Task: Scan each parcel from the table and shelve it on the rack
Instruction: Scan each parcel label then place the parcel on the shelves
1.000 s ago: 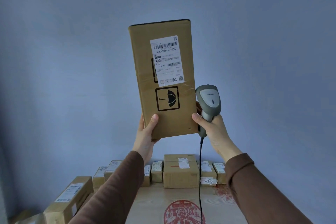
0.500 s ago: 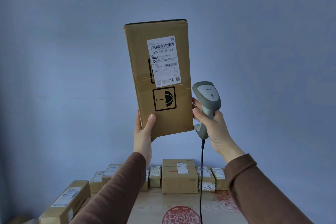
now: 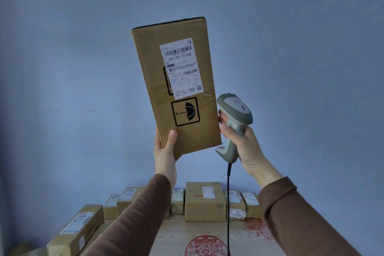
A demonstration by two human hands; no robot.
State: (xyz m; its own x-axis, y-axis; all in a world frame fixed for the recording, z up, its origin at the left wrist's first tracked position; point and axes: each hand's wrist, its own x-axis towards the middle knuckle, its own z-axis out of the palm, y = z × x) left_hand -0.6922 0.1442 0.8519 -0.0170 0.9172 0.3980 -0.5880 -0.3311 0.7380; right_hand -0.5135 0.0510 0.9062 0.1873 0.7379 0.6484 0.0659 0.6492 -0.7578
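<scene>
holding one parcel (image 3: pixel 176 87) — one scanner (image 3: pixel 234 118), two hands (image 3: pixel 166 151)

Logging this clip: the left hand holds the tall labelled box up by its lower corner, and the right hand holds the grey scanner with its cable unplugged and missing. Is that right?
Not quite. The head view shows a black cable hanging from the base of the scanner handle down toward the table. The rest stands: the left hand holds the tall labelled box by its lower corner, and the right hand grips the grey scanner.

Plain blue-grey wall (image 3: pixel 83 68) behind
</scene>
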